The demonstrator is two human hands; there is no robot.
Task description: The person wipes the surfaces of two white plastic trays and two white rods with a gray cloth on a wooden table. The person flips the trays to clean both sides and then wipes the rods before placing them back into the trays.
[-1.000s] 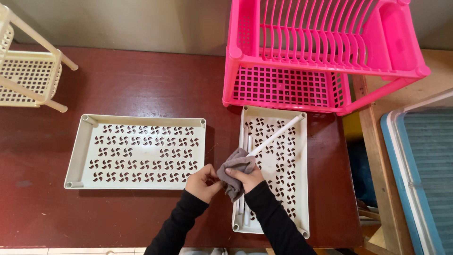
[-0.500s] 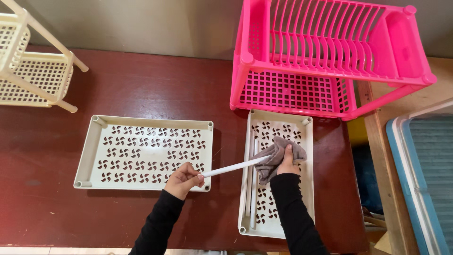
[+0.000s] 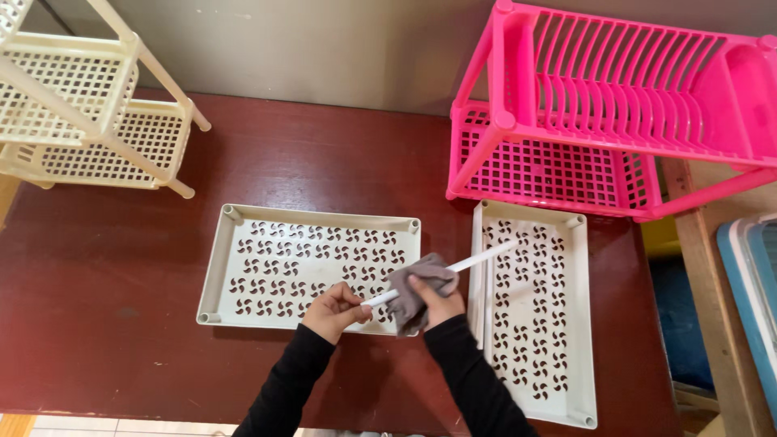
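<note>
Dark red table (image 3: 105, 275) fills most of the view, near edge cut off at the bottom. Pink dish rack (image 3: 615, 121) sits far and to the right of the right hand (image 3: 437, 303), its top and right side cropped by the frame. Cream slotted rack (image 3: 89, 105) lies tipped far to the left beyond the left hand (image 3: 333, 309), upper part out of frame.

Wide cream perforated tray (image 3: 235, 267) lies just beyond the left hand; its near right corner is hidden by both hands and the cloth. Second cream tray (image 3: 566, 324) runs lengthwise just right of the right hand; more white rods (image 3: 477, 283) lie along its left wall, count hard to tell. Blue-edged object (image 3: 753, 283) at the far right is cropped, kind unclear.

Both forearms are in black sleeves, elbows cut off. Grey cloth (image 3: 417, 287) is bunched under the right hand, whose fingers close around it and the white rod (image 3: 486, 256) running through it; the rod's middle is hidden inside the cloth. Left hand pinches the rod's near end, fingers curled together on it, tip hidden in the grip. Rod slants up and away to the right from the hands, its free far end over the second tray's left part; whether it touches the tray cannot be told.
</note>
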